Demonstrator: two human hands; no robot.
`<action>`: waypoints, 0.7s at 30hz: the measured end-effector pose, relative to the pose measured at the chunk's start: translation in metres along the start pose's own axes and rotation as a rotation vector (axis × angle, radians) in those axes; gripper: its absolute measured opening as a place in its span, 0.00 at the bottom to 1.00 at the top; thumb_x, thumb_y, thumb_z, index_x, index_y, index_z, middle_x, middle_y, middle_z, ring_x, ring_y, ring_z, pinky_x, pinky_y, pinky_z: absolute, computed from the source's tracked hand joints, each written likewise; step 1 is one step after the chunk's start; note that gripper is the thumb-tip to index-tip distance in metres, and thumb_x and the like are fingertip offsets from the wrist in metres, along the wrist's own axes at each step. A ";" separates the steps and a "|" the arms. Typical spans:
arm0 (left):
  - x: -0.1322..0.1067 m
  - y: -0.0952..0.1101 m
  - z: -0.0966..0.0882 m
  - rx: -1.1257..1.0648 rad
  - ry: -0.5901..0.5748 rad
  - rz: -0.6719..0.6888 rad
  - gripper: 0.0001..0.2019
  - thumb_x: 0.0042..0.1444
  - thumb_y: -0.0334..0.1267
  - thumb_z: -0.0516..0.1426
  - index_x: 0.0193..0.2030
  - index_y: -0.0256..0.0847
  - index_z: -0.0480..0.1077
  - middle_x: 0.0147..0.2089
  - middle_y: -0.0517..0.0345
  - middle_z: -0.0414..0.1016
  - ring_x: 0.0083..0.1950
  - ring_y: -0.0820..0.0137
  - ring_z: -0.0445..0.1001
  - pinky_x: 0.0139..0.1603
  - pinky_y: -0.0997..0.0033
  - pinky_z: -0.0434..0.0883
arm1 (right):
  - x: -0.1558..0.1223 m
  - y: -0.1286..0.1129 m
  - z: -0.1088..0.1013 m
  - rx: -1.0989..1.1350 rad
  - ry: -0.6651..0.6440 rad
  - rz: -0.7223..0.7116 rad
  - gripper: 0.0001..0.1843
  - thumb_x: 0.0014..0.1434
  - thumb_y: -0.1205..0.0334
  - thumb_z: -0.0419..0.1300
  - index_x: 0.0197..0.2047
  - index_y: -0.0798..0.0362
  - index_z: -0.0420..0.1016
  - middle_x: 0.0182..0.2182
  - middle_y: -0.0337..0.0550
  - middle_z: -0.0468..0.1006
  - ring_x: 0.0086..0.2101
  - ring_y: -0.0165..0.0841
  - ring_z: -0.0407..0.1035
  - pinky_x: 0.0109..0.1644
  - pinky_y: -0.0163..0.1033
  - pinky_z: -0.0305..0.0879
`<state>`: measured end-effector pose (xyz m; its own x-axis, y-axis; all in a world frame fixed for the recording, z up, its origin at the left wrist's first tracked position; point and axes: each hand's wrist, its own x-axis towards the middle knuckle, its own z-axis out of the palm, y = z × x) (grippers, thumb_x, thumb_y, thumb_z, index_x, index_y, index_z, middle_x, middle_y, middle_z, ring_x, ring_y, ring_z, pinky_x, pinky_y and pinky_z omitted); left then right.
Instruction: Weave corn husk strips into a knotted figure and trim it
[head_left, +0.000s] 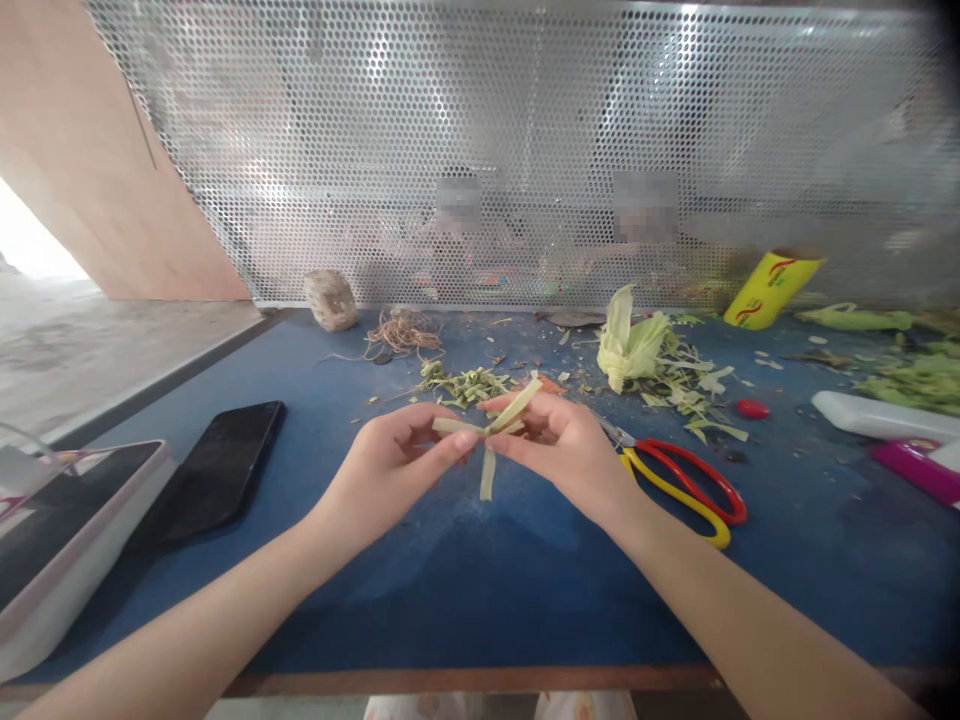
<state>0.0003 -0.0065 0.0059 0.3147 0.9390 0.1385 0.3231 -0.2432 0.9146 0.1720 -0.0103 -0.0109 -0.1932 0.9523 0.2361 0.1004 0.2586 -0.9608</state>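
Observation:
Above the middle of the blue table, both hands pinch a small knotted piece of pale green leaf strips, apparently corn husk. My left hand grips the strip end that points left, thumb on top. With thumb and fingers, my right hand holds the piece near its knot; one strip end sticks up and another hangs down. Just behind the hands lies a small pile of folded husk pieces. Scissors with one red and one yellow handle lie beside my right wrist, their blades partly hidden by it.
A black phone and a white-rimmed bin stand left. Behind are a ball of twine, loose brown string, a husk bunch with scraps, and a yellow tube. A perforated metal panel closes the back.

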 end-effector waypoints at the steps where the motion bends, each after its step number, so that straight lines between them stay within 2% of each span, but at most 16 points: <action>1: 0.000 0.000 0.001 -0.043 -0.013 -0.024 0.13 0.48 0.43 0.57 0.35 0.35 0.69 0.26 0.59 0.73 0.21 0.76 0.66 0.21 0.77 0.67 | 0.000 0.000 0.000 0.022 -0.016 0.017 0.13 0.46 0.61 0.63 0.37 0.52 0.71 0.29 0.39 0.77 0.29 0.31 0.71 0.33 0.36 0.66; 3: 0.001 -0.001 0.002 -0.123 -0.060 -0.067 0.15 0.47 0.44 0.59 0.39 0.36 0.67 0.25 0.60 0.72 0.20 0.76 0.66 0.20 0.76 0.67 | -0.001 0.000 0.000 0.033 -0.045 0.035 0.13 0.45 0.61 0.63 0.36 0.52 0.68 0.29 0.39 0.77 0.29 0.31 0.71 0.33 0.36 0.66; 6: 0.002 -0.003 0.002 -0.161 -0.103 -0.074 0.13 0.48 0.44 0.57 0.36 0.36 0.68 0.23 0.61 0.70 0.21 0.75 0.66 0.19 0.77 0.67 | -0.001 0.001 -0.001 -0.018 -0.084 0.000 0.08 0.48 0.60 0.62 0.32 0.53 0.69 0.29 0.39 0.77 0.30 0.31 0.71 0.34 0.36 0.66; 10: 0.003 -0.004 -0.001 -0.087 -0.066 -0.047 0.13 0.50 0.44 0.56 0.31 0.34 0.71 0.24 0.59 0.70 0.22 0.77 0.65 0.21 0.78 0.65 | -0.002 0.000 -0.002 -0.190 -0.078 -0.062 0.06 0.52 0.61 0.58 0.28 0.53 0.73 0.26 0.38 0.77 0.30 0.31 0.70 0.34 0.35 0.65; 13: 0.003 -0.004 -0.001 -0.079 -0.062 -0.032 0.12 0.43 0.41 0.62 0.31 0.34 0.71 0.25 0.60 0.71 0.25 0.76 0.68 0.27 0.77 0.68 | -0.003 -0.001 -0.002 -0.301 -0.060 -0.189 0.05 0.52 0.64 0.59 0.27 0.51 0.75 0.29 0.37 0.78 0.32 0.30 0.71 0.38 0.35 0.64; 16: 0.002 -0.005 0.002 -0.108 -0.067 -0.010 0.15 0.37 0.36 0.65 0.34 0.35 0.71 0.26 0.61 0.71 0.30 0.73 0.71 0.32 0.75 0.70 | -0.003 -0.001 -0.002 -0.419 -0.045 -0.350 0.06 0.52 0.65 0.58 0.26 0.51 0.74 0.30 0.38 0.77 0.34 0.30 0.70 0.42 0.36 0.62; 19: 0.001 -0.007 0.007 -0.074 -0.029 0.008 0.15 0.39 0.36 0.64 0.36 0.35 0.72 0.29 0.58 0.74 0.31 0.70 0.73 0.30 0.75 0.70 | -0.002 0.002 -0.003 -0.536 -0.017 -0.393 0.06 0.53 0.63 0.58 0.26 0.51 0.74 0.30 0.40 0.77 0.35 0.32 0.69 0.42 0.39 0.59; 21: -0.001 -0.009 0.008 0.024 0.018 0.031 0.12 0.42 0.37 0.62 0.35 0.36 0.73 0.31 0.55 0.76 0.31 0.69 0.74 0.29 0.74 0.70 | -0.002 0.004 -0.003 -0.645 0.021 -0.407 0.07 0.54 0.62 0.58 0.25 0.49 0.74 0.30 0.39 0.76 0.36 0.34 0.67 0.42 0.42 0.56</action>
<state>0.0048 -0.0071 -0.0053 0.3087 0.9352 0.1736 0.3350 -0.2777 0.9004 0.1757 -0.0110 -0.0148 -0.3189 0.7628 0.5626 0.5769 0.6271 -0.5234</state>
